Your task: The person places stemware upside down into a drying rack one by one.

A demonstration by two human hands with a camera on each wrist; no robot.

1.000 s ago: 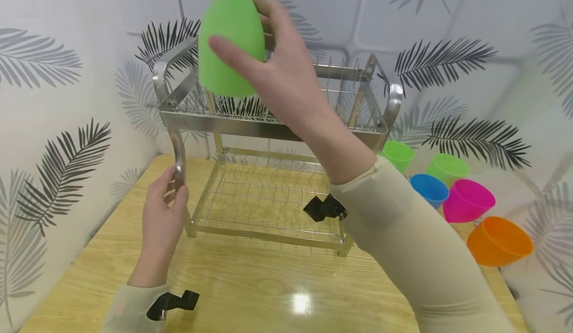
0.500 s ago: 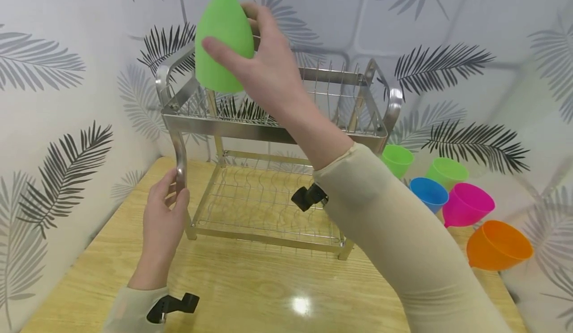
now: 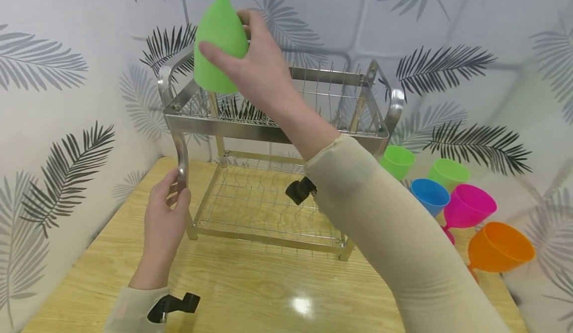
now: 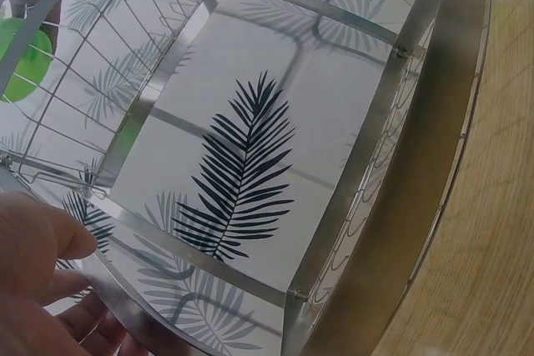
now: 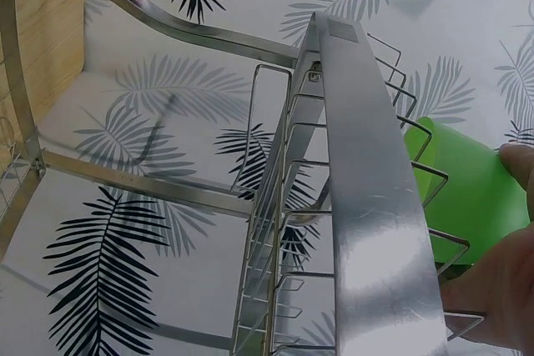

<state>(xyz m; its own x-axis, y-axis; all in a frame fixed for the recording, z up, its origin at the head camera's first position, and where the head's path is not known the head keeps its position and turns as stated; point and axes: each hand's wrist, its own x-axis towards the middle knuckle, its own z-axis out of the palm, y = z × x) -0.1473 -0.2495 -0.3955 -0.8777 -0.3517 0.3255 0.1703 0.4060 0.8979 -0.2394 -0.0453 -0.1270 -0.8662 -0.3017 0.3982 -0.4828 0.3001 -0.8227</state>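
My right hand (image 3: 264, 69) grips a light green plastic goblet (image 3: 219, 39) by its bowl, thumb on the near side and fingers behind. The goblet is upside down, stem up, its rim close over the left part of the upper tier of a metal dish rack (image 3: 273, 130). In the right wrist view, the goblet (image 5: 471, 185) shows just beyond the wires of that tier. My left hand (image 3: 163, 218) holds the rack's curved front left leg (image 3: 180, 154), low down; in the left wrist view its thumb and fingers (image 4: 71, 235) lie on either side of the metal.
On the table (image 3: 250, 288), right of the rack, stand upright goblets: two green ones (image 3: 398, 161), a blue one (image 3: 429, 196), a pink one (image 3: 467, 206) and an orange one (image 3: 499, 248). Thin wires stand up from the upper tier. A leaf-patterned wall (image 3: 447, 34) is close behind.
My right hand has carried the green goblet a little left and farther from me, and more of its stem shows. The left hand has kept its hold on the rack's leg.
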